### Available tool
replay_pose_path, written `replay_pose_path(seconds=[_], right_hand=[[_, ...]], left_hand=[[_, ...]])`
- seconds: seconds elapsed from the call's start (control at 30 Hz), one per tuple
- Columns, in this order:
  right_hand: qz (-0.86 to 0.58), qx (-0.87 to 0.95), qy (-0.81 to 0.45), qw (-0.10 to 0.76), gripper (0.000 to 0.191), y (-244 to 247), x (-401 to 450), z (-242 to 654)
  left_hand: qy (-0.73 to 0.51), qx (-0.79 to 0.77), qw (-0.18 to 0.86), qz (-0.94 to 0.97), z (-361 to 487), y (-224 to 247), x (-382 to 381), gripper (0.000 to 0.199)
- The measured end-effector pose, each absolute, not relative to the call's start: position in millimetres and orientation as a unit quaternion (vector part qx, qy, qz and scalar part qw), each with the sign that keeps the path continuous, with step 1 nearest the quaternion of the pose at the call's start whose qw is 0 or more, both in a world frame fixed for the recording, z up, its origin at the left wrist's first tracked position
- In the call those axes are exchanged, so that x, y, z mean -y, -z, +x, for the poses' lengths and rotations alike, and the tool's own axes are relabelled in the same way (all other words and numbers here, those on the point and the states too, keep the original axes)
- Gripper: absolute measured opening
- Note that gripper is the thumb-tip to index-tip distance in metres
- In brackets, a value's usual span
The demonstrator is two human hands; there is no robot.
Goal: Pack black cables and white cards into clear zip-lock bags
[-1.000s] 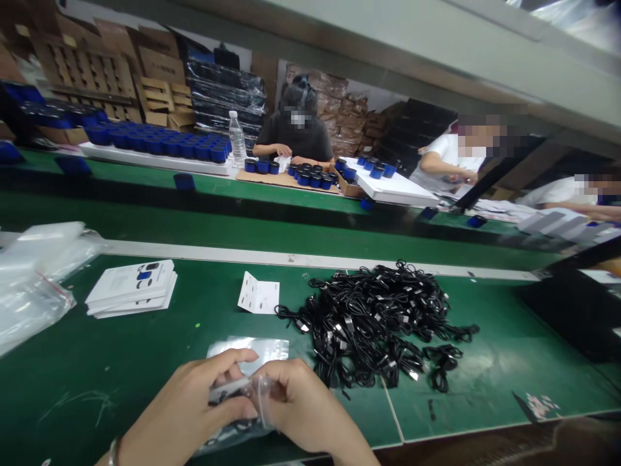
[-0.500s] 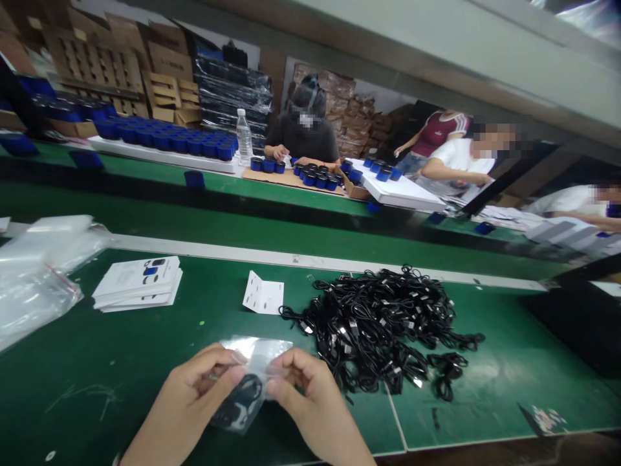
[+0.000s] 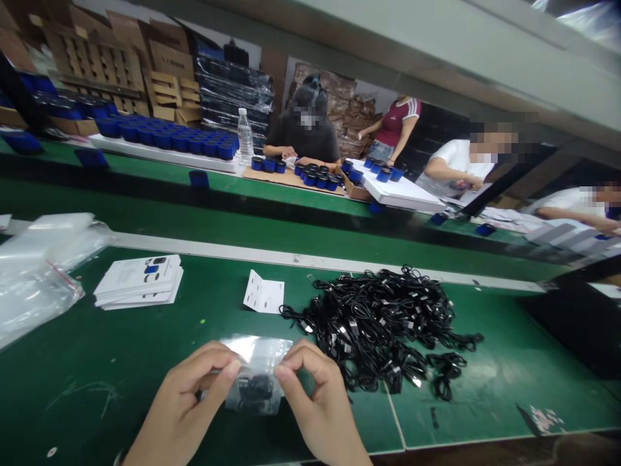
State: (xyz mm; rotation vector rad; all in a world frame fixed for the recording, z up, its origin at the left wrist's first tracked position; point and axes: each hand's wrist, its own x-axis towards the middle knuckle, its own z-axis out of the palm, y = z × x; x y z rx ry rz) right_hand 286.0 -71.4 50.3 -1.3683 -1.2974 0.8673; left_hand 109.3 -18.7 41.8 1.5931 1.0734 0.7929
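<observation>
A clear plastic bag [image 3: 257,349] hangs between my two hands above the green bench. Inside it lies a dark bundled cable [image 3: 255,387], partly blurred by the film. My left hand [image 3: 198,391] pinches the bag's left edge between thumb and fingers. On the opposite edge, my right hand [image 3: 317,388] grips the plastic in the same way. A heap of black cables [image 3: 383,317] lies just beyond my right hand. Past the bag, a folded white leaflet [image 3: 264,294] stands partly open.
Stacked printed leaflets [image 3: 138,281] lie left, beside a pile of clear bags [image 3: 43,272]. Across a raised green ledge [image 3: 291,223], several people sit or stand near blue-and-black jars [image 3: 169,137] and a water bottle [image 3: 244,137]. A grey shelf [image 3: 436,58] crosses overhead.
Both hands have shifted to the bag's outer edges, and the bag now stretches flatter between them. The cable inside has turned. In the background, a person in a red shirt has moved left.
</observation>
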Motion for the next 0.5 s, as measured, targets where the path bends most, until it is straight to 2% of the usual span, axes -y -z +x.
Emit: replay_pose_path(seconds=[0.2, 0.27, 0.4, 0.5], right_hand=[[-0.545, 0.397, -0.463, 0.575, 0.026, -38, 67, 269], [-0.554, 0.396, -0.439, 0.587, 0.024, -32, 68, 259], [-0.591, 0.471, -0.341, 0.559, 0.02, -19, 71, 242], [-0.599, 0.49, -0.33, 0.541, 0.02, -8, 73, 237]], left_hand=[[-0.302, -0.438, 0.555, 0.639, 120, -39, 24, 0.027], [-0.297, -0.434, 0.536, 0.661, 125, -34, 28, 0.028], [-0.37, -0.458, 0.435, 0.681, 133, -25, 37, 0.028], [-0.387, -0.468, 0.406, 0.683, 136, -20, 43, 0.028]])
